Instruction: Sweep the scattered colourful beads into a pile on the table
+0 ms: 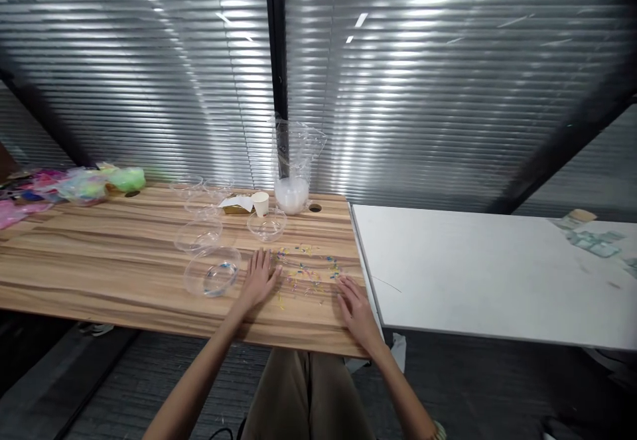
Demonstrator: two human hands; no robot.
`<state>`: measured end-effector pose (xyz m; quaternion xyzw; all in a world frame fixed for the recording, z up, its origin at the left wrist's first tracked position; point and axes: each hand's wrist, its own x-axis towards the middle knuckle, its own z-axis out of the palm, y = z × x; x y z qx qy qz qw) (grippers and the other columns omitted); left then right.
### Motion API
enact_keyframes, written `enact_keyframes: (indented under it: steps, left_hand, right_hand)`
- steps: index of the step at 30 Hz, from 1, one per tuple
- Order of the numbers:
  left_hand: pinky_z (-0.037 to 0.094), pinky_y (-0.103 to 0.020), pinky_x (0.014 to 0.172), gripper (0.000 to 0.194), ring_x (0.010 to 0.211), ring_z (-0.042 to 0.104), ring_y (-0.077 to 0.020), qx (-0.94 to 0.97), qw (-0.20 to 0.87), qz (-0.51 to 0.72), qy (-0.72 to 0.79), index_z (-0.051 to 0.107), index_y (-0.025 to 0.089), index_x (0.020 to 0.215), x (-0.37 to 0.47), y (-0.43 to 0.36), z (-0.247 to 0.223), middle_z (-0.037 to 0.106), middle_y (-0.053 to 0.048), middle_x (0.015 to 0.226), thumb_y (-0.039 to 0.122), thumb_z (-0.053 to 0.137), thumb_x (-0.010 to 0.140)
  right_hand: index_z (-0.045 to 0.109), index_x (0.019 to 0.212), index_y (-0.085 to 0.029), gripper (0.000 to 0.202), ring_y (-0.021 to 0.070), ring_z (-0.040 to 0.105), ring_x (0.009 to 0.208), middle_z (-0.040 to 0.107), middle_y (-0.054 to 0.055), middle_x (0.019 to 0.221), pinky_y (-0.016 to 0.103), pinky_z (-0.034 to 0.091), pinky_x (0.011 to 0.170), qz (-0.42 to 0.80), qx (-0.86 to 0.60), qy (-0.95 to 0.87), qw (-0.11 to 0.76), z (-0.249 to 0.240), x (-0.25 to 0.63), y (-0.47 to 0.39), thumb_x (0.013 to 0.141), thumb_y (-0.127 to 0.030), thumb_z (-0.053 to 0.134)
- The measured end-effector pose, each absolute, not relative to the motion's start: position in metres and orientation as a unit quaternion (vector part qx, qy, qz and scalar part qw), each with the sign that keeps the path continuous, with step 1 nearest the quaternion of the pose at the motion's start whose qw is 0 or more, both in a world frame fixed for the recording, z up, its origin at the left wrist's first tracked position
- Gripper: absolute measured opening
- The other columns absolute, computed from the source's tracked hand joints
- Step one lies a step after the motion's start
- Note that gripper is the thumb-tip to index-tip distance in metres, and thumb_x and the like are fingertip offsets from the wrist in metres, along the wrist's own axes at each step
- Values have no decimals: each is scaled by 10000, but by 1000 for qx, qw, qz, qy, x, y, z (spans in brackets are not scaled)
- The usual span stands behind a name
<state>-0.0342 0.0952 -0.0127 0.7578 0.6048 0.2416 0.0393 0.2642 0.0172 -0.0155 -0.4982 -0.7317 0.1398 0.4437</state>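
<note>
- The left hand (259,279) lay flat on the wooden desk (124,254) with its fingers spread. It held nothing.
- The right hand (354,307) also lay flat on the desk, palm down, with its fingers loosely apart. It held nothing too.
- A scatter of tiny coloured bits (306,269) lay on the desk between the two hands. Some bits were just beside the fingertips of each hand.
- The bits were too small to tell which way each one pointed. The whole scatter was wider from left to right than from front to back.
- A clear bowl (212,279) sat just to the left of the left hand. Another clear bowl (267,224) sat behind the bits, and more clear bowls (198,234) sat farther left.
- A small paper cup (260,203) and a clear plastic bag (293,174) with white stuff in it stood near the back edge.
- The right hand was near the right edge of the desk, where a white desk (472,267) began.
- The front edge was close behind both wrists. There was bare wood to the left of the bowls.
- Bright coloured bags (74,184) lay far off at the left back corner.
</note>
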Motion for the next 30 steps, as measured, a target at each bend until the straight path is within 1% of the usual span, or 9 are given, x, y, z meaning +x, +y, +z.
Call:
enact_keyframes:
  steps: [3, 6, 10, 13, 18, 23, 27, 28, 30]
  left_hand:
    - [230, -497, 1151, 657, 1400, 289, -315, 766, 76, 251, 586, 380, 57, 1400, -35, 120, -10, 372, -216, 1466, 545, 298, 967]
    - [281, -439, 1144, 631, 1358, 378, -268, 795, 104, 257, 540, 419, 100, 1392, -35, 133, -3, 427, -170, 1444, 555, 304, 970]
    - [250, -415, 1161, 596, 1378, 350, -243, 853, 108, 208, 466, 435, 141, 1402, -30, 139, 1, 418, -119, 1465, 540, 321, 975]
    - [239, -405, 1166, 573, 1390, 329, -244, 870, 92, 178, 450, 466, 124, 1379, -25, 135, 1, 404, -121, 1473, 508, 321, 980]
    - [250, -418, 1164, 561, 1402, 304, -259, 847, 57, 190, 493, 431, 80, 1392, -12, 102, -5, 366, -159, 1488, 450, 329, 984]
    - [254, -449, 1159, 552, 1410, 280, -277, 806, 28, 217, 550, 390, 76, 1415, 23, 60, -10, 342, -165, 1500, 423, 322, 991]
    - [239, -495, 1154, 545, 1412, 254, -325, 764, 47, 227, 602, 410, 16, 1390, 57, 44, -9, 323, -209, 1497, 371, 313, 988]
    - [234, -503, 1154, 551, 1413, 252, -326, 754, 58, 234, 611, 400, 17, 1397, 63, 43, -8, 319, -209, 1499, 375, 312, 987]
    - [235, -509, 1155, 552, 1410, 269, -307, 730, 85, 259, 627, 379, 57, 1418, 71, 41, -6, 335, -184, 1498, 398, 307, 989]
  right_hand:
    - [610, 1223, -171, 357, 272, 433, 1306, 528, 134, 1336, 539, 369, 1091, 136, -508, -728, 439, -14, 264, 16, 967, -293, 393]
    - [584, 1259, -176, 369, 274, 416, 1319, 504, 131, 1362, 538, 360, 1098, 130, -517, -729, 430, -15, 263, 17, 970, -304, 394]
    - [542, 1310, -168, 402, 281, 371, 1352, 469, 124, 1399, 539, 346, 1109, 120, -521, -742, 404, -18, 261, 19, 975, -324, 384]
    - [532, 1318, -158, 410, 280, 338, 1371, 456, 121, 1412, 533, 330, 1119, 114, -522, -752, 386, -19, 260, 20, 980, -333, 380]
    - [535, 1309, -146, 410, 277, 350, 1362, 466, 130, 1402, 531, 327, 1116, 117, -526, -751, 381, -19, 261, 20, 981, -337, 380]
    - [540, 1307, -139, 427, 269, 348, 1364, 456, 132, 1412, 516, 306, 1130, 130, -524, -750, 383, -17, 262, 20, 983, -364, 377]
    - [553, 1294, -152, 416, 273, 352, 1361, 476, 128, 1396, 519, 306, 1126, 137, -523, -748, 385, -16, 263, 19, 979, -367, 388]
    - [556, 1290, -154, 411, 272, 354, 1359, 480, 126, 1393, 519, 306, 1126, 137, -523, -748, 386, -17, 263, 19, 978, -365, 390]
    - [557, 1283, -145, 411, 269, 369, 1350, 486, 131, 1387, 512, 314, 1124, 135, -524, -744, 392, -18, 263, 19, 977, -359, 386]
